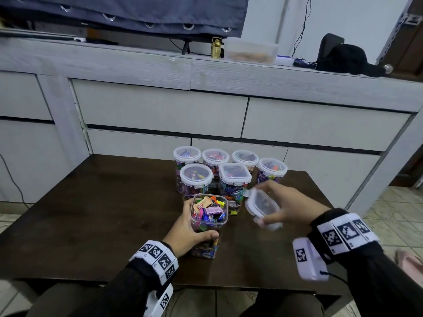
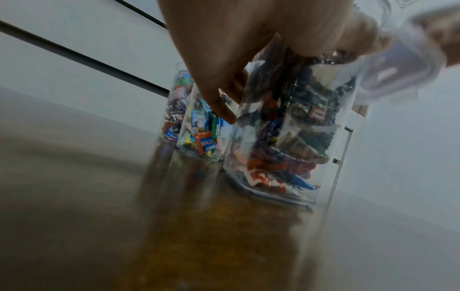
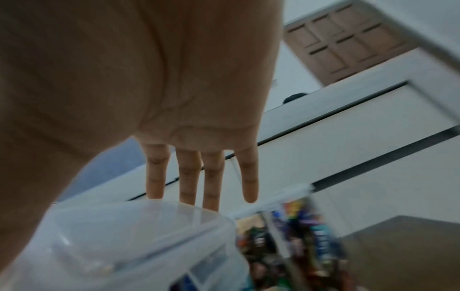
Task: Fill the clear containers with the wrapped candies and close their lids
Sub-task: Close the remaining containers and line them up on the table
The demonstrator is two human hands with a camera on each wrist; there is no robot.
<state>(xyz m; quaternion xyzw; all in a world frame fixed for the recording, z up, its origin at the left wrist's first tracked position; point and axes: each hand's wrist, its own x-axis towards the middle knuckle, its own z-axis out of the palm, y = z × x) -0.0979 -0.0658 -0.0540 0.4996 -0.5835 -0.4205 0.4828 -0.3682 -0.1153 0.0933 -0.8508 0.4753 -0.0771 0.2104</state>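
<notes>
Open container: a tall clear square plastic container (image 1: 208,223) is standing upright near the front middle of the dark brown wooden table (image 1: 91,213), lidless and packed to the rim with colourful wrapped candies (image 1: 209,210).
Left hand: the left hand (image 1: 187,227) is gripping this container from its left side, thumb lying across the near face and fingers curling round the far side; the left wrist view is showing the fingers (image 2: 224,94) wrapping the clear wall (image 2: 286,128).
Lid: a clear square plastic lid with white clip flaps (image 1: 262,208) is tilting in the air just right of the open container, not touching it.
Right hand: the right hand (image 1: 290,204) is holding the lid, thumb pressing along its near edge and fingers lying fairly straight behind it; the right wrist view is showing the straight fingers (image 3: 211,177) above the blurred lid (image 3: 137,236).
Closed containers: six clear candy-filled containers with lids on (image 1: 229,170) are standing clustered behind the open one, five lids round and one square.
Background: a pale grey drawer cabinet (image 1: 160,108) is standing behind the table.
</notes>
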